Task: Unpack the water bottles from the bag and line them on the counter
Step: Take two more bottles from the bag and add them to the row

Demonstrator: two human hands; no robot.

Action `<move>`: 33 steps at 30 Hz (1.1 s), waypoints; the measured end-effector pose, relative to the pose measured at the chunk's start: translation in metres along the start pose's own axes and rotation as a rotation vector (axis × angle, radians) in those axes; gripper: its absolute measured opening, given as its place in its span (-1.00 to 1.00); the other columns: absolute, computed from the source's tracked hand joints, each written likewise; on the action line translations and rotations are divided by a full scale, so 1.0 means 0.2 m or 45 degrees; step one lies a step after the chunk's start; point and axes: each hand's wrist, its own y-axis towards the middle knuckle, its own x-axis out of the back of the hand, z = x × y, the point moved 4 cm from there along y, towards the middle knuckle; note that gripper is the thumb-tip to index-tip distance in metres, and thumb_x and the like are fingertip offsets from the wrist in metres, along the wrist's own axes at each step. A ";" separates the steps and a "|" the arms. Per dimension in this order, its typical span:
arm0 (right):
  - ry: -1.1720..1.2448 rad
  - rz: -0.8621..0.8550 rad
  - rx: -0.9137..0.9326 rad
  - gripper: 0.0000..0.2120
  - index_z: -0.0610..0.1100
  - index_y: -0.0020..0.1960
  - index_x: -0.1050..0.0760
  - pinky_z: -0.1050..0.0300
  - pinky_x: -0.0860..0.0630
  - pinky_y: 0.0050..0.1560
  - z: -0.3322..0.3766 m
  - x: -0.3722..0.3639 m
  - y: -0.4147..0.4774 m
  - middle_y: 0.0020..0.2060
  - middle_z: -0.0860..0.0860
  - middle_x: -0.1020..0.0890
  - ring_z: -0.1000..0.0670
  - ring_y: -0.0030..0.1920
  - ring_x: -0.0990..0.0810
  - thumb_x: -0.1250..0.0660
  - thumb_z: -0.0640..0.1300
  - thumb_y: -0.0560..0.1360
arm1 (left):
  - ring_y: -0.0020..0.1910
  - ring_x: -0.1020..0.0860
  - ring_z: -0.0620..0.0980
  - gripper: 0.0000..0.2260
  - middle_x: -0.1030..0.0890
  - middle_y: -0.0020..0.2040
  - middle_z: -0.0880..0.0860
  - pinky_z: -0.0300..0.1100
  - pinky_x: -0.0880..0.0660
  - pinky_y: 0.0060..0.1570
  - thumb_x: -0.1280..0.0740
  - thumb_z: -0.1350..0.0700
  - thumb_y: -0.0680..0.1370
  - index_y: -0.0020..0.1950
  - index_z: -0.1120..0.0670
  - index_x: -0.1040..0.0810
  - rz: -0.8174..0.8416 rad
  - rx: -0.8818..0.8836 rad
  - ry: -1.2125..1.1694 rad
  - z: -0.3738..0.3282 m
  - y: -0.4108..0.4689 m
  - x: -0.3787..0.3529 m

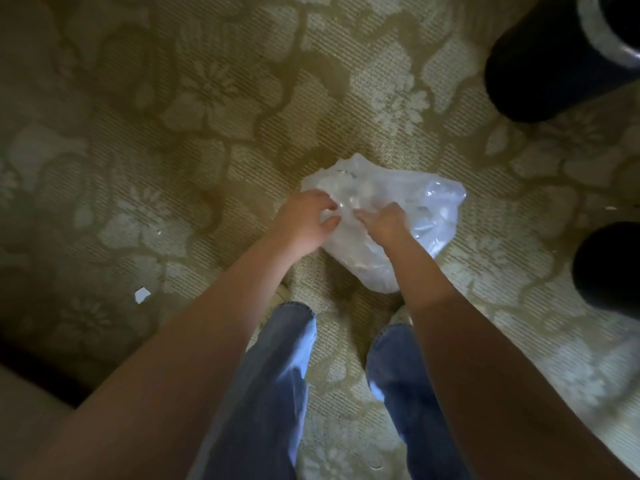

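Note:
A white translucent plastic bag (398, 216) lies on the patterned carpet just ahead of my feet. Clear rounded shapes of water bottles (438, 197) show faintly through its right side. My left hand (304, 221) rests on the bag's left edge, fingers curled and pinching the plastic. My right hand (384, 221) is at the bag's middle, fingers curled into the plastic. No counter is in view.
A dark round bin with a metal rim (561, 53) stands at the top right. Another dark round object (609, 268) sits at the right edge. A small white paper scrap (142, 294) lies on the carpet at left. My jeans-clad legs (270, 393) are below.

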 end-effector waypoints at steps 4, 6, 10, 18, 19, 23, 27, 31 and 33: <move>0.102 -0.104 0.094 -0.40 -0.14 0.37 -0.39 0.06 -0.47 0.13 0.02 0.18 -0.27 0.26 -0.09 -0.54 -0.14 0.21 -0.53 -0.36 0.13 0.43 | 0.25 -0.47 0.05 -0.76 -0.55 0.23 0.10 -0.20 -0.33 0.22 -0.31 0.10 0.56 0.17 0.17 -0.56 -0.139 -0.026 -0.159 -0.14 -0.11 0.12; 0.179 -0.156 0.114 -0.41 -0.12 0.35 -0.42 0.05 -0.50 0.12 0.04 0.27 -0.40 0.13 -0.04 -0.60 -0.08 0.12 -0.58 -0.38 0.13 0.40 | 0.23 -0.48 0.03 -0.77 -0.56 0.21 0.08 -0.24 -0.33 0.20 -0.32 0.10 0.55 0.17 0.15 -0.57 -0.155 -0.027 -0.174 -0.21 -0.15 0.18; 0.268 -0.276 0.147 -0.45 -0.07 0.26 -0.50 0.35 -0.33 -0.31 0.14 0.50 -0.61 -0.30 0.21 -0.48 0.19 -0.25 -0.48 -0.43 0.12 0.34 | 0.07 -0.49 -0.05 -0.76 -0.56 0.12 0.00 -0.32 -0.33 0.01 -0.35 0.03 0.52 0.15 0.08 -0.55 -0.193 0.079 -0.374 -0.32 -0.23 0.29; 0.407 -0.193 0.462 -0.93 0.06 -0.35 -0.60 0.10 -0.58 -0.17 0.40 1.00 -1.02 -0.35 0.11 -0.64 0.07 -0.22 -0.64 -0.49 -0.03 0.22 | 0.40 -0.32 0.03 -0.25 -0.35 0.42 0.07 0.03 -0.31 0.35 -0.59 0.02 0.27 0.39 0.08 -0.38 0.064 -0.234 -0.437 -0.66 -0.32 0.54; 0.451 -0.143 0.497 -0.94 0.04 -0.36 -0.62 0.18 -0.54 -0.25 0.42 1.04 -1.06 -0.40 0.12 -0.63 0.13 -0.29 -0.61 -0.49 -0.06 0.22 | 0.39 -0.35 0.05 -0.24 -0.38 0.40 0.09 0.08 -0.33 0.35 -0.60 0.05 0.26 0.39 0.11 -0.38 0.100 -0.286 -0.435 -0.70 -0.33 0.55; 0.650 0.027 0.557 -0.84 -0.22 -0.29 -0.62 0.32 -0.26 -0.54 0.47 1.11 -1.16 -0.54 0.02 -0.45 0.15 -0.56 -0.36 -0.43 -0.12 0.24 | 0.26 -0.48 0.01 -0.23 -0.51 0.26 0.06 0.07 -0.43 0.24 -0.62 0.06 0.21 0.37 0.10 -0.41 0.116 -0.332 -0.540 -0.80 -0.38 0.64; 0.881 -0.011 0.340 -0.82 -0.17 -0.43 -0.48 0.33 -0.12 -0.59 0.45 1.09 -1.13 -0.62 0.01 -0.38 0.09 -0.65 -0.27 -0.40 -0.17 0.30 | 0.09 -0.52 -0.03 -0.19 -0.53 0.18 0.00 -0.02 -0.51 0.07 -0.60 -0.14 0.17 0.33 0.04 -0.39 0.074 -0.426 -0.241 -0.84 -0.40 0.67; 0.902 0.017 0.084 -0.75 -0.14 -0.43 -0.40 0.33 -0.14 -0.61 0.48 0.98 -1.08 -0.63 -0.02 -0.38 0.08 -0.71 -0.26 -0.36 -0.11 0.38 | -0.10 -0.60 0.04 -0.35 -0.59 -0.08 -0.01 -0.04 -0.54 -0.11 -0.59 -0.09 0.22 0.19 0.05 -0.40 0.029 -0.333 -0.147 -0.80 -0.37 0.70; 0.887 -0.017 0.090 -0.71 -0.14 -0.38 -0.44 0.31 -0.19 -0.60 0.52 0.95 -1.05 -0.61 -0.05 -0.42 0.07 -0.69 -0.29 -0.32 0.00 0.44 | -0.07 -0.62 0.06 -0.42 -0.63 -0.04 0.04 0.04 -0.57 -0.06 -0.59 0.00 0.27 0.20 0.08 -0.45 0.103 -0.261 -0.327 -0.75 -0.35 0.70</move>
